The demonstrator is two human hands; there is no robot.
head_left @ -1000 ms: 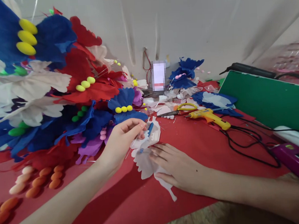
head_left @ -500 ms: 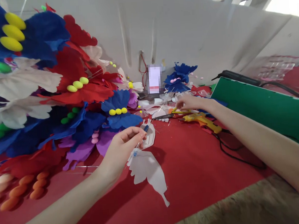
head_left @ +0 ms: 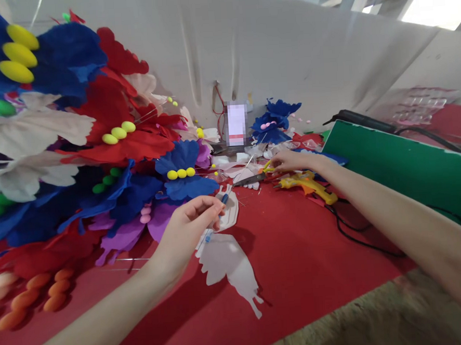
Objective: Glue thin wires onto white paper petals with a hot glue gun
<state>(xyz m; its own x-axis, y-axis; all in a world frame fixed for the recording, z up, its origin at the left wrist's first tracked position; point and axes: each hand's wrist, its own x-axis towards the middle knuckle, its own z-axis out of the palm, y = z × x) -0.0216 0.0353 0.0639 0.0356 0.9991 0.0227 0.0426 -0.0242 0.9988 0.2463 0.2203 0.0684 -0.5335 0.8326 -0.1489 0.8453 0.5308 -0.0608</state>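
My left hand (head_left: 196, 221) is closed in a pinch on a thin, pen-like stick (head_left: 225, 199) with blue parts at both ends. Its middle is hidden by my fingers. Just beneath lies a white butterfly-shaped cutout (head_left: 230, 261), with its lower wing spread on the red tabletop. A pale ridged piece (head_left: 230, 211) lies behind my fingertips. Farther off, my right hand (head_left: 286, 161) grips the yellow-and-orange handle of a pair of scissors (head_left: 250, 180), whose dark blades point left.
A yellow glue gun (head_left: 309, 185) lies below my right wrist, its black cord trailing right. Colourful fabric butterflies (head_left: 135, 142) crowd the left. A green board (head_left: 402, 167) stands at right. A blurred phone-like screen (head_left: 237, 122) is upright at the back, behind white scraps (head_left: 242, 169).
My right hand now has the scissors by the handle, and their handle end is slightly raised, with the blades tilted. My left hand stays in place with the pen-like stick.
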